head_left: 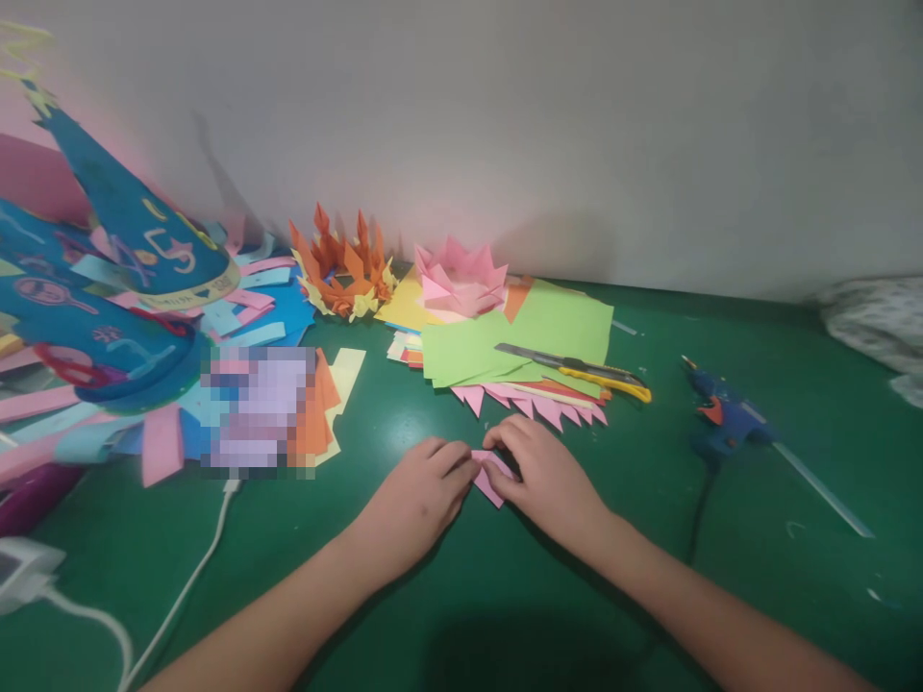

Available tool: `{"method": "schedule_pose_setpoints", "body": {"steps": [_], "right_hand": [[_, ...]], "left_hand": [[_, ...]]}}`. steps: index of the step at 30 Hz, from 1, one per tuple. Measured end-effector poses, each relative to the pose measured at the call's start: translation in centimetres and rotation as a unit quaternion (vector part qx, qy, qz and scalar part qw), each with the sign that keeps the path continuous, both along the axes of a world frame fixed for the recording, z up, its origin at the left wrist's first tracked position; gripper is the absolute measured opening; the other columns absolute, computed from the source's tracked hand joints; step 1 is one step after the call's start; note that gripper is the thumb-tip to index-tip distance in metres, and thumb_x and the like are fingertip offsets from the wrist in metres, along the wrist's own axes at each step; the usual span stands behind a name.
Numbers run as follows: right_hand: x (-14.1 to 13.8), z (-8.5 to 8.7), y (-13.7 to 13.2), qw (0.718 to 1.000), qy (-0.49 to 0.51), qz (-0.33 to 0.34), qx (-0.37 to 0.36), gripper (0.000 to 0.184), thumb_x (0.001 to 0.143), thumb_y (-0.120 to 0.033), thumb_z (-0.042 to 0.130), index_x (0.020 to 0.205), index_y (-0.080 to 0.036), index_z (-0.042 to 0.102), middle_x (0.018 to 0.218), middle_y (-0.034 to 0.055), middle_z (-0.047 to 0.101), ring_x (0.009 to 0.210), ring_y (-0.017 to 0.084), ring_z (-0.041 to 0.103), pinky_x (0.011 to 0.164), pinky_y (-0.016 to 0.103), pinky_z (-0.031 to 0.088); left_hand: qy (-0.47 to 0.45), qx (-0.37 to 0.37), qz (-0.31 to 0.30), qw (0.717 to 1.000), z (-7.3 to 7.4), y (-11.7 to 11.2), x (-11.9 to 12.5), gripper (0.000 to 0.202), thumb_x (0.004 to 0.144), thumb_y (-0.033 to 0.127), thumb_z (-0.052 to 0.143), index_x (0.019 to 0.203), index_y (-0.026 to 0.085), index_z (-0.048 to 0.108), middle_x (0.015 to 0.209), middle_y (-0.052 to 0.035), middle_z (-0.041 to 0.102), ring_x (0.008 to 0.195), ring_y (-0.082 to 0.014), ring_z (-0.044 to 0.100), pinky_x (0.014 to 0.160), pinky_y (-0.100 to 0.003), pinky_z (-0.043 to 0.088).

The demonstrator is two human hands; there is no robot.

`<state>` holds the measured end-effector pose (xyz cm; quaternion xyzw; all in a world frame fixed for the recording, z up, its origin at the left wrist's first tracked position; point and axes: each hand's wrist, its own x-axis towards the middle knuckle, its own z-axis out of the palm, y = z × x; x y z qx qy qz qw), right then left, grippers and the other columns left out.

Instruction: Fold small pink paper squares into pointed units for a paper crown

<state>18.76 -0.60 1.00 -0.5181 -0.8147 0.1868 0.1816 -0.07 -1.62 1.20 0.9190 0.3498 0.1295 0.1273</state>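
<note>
My left hand (422, 490) and my right hand (544, 476) meet over a small folded piece of pink paper (488, 478) lying on the green table (505, 596). Both hands have their fingers curled and pressed onto the pink paper, which shows only between the fingertips. Just beyond my right hand lies a row of pink paper points (537, 404) under green sheets (534, 336).
A yellow utility knife (584, 370) rests on the green sheets. A blue glue gun (721, 418) lies to the right with its cord. Pink (461, 279) and orange (342, 269) paper crowns stand by the wall. Blue paper cones and strips (130, 288) crowd the left; a white cable (180, 586) runs there.
</note>
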Motion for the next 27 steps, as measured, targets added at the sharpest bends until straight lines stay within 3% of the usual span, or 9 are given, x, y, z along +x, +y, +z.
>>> {"method": "schedule_pose_setpoints", "body": {"steps": [5, 12, 27], "right_hand": [[-0.09, -0.03, 0.07, 0.999, -0.027, -0.009, -0.023, 0.002, 0.081, -0.017, 0.053, 0.082, -0.018, 0.054, 0.085, 0.0056, 0.055, 0.081, 0.021, 0.052, 0.070, 0.032, 0.042], [-0.24, -0.01, 0.10, 0.999, 0.013, -0.032, -0.029, 0.008, 0.074, -0.012, 0.055, 0.071, -0.019, 0.051, 0.074, 0.0016, 0.056, 0.074, 0.018, 0.052, 0.063, 0.028, 0.037], [-0.65, 0.35, 0.09, 0.996, 0.040, -0.061, -0.052, 0.009, 0.071, -0.012, 0.055, 0.069, -0.020, 0.059, 0.065, -0.0010, 0.058, 0.067, 0.016, 0.052, 0.059, 0.026, 0.035]], "left_hand": [[0.008, 0.009, -0.015, 1.000, -0.46, -0.10, 0.13, 0.024, 0.094, 0.015, 0.037, 0.112, 0.013, 0.052, 0.101, -0.0090, 0.056, 0.091, -0.0212, 0.051, 0.077, -0.036, 0.048], [0.012, 0.003, -0.002, 1.000, -0.44, -0.30, 0.23, 0.023, 0.094, 0.015, 0.036, 0.109, 0.014, 0.053, 0.104, -0.0088, 0.055, 0.090, -0.0203, 0.051, 0.077, -0.035, 0.048], [0.011, -0.019, -0.013, 1.000, -0.02, -0.34, 0.28, 0.025, 0.094, 0.014, 0.037, 0.114, 0.014, 0.051, 0.106, -0.0073, 0.057, 0.093, -0.0205, 0.050, 0.081, -0.035, 0.046]]}}
